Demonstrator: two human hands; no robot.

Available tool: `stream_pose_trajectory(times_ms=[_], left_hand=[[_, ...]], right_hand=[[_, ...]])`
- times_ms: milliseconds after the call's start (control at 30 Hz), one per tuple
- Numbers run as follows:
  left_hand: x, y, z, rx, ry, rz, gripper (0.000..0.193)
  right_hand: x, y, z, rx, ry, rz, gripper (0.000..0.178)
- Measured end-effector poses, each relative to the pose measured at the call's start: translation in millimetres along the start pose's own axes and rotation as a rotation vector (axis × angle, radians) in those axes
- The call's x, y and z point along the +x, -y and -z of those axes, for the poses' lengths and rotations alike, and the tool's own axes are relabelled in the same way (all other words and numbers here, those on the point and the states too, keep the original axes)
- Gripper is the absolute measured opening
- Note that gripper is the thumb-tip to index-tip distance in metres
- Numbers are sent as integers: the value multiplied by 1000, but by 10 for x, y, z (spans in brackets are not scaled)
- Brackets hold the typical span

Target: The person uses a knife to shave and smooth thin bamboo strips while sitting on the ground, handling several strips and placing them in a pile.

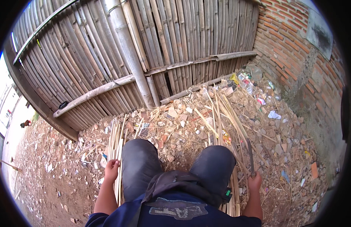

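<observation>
My right hand [255, 181] is wrapped round the lower end of a machete [250, 157], whose long, dark, slightly curved blade points away from me. Beyond its tip, pale bamboo strips [231, 115] lie on the ground and run back past my right leg. My left hand [112, 169] is raised outside my left knee with its fingers curled in. Whatever those fingers may hold is too small to make out. Right beside it lies another bundle of long split bamboo strips [115, 142], partly hidden by my left leg.
A bamboo fence [92, 56] with a thick pole [132, 53] stands ahead. At the right rises a brick wall [285, 45]. Stones, broken tile and litter [247, 85] cover the dirt ground. A rooster [25, 123] is at the far left. My knees [141, 159] are bent between the bundles.
</observation>
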State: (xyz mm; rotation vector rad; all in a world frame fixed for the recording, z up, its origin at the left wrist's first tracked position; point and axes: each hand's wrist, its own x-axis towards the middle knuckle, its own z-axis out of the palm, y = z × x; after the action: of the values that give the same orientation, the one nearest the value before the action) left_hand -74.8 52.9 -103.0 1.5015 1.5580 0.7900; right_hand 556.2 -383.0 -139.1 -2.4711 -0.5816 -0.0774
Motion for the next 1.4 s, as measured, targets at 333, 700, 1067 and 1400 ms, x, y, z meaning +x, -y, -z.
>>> stream_pose_trajectory(times_ms=[333,700,1067,1400], left_hand=[[-362,-2183,-212,494,-223,-981,45],[-568,-1608,265,737,54,-679,29],[-971,-1126,250,545,154,-187,44],[-890,-1274,180,566,274,-68,50]], right_hand=[[761,2284,773,79,81,516,31],[672,4377,186,90,476,928,27],[333,4682,-960,278,691,1001,28],[291,4610,-1193,57,816,1040,34]])
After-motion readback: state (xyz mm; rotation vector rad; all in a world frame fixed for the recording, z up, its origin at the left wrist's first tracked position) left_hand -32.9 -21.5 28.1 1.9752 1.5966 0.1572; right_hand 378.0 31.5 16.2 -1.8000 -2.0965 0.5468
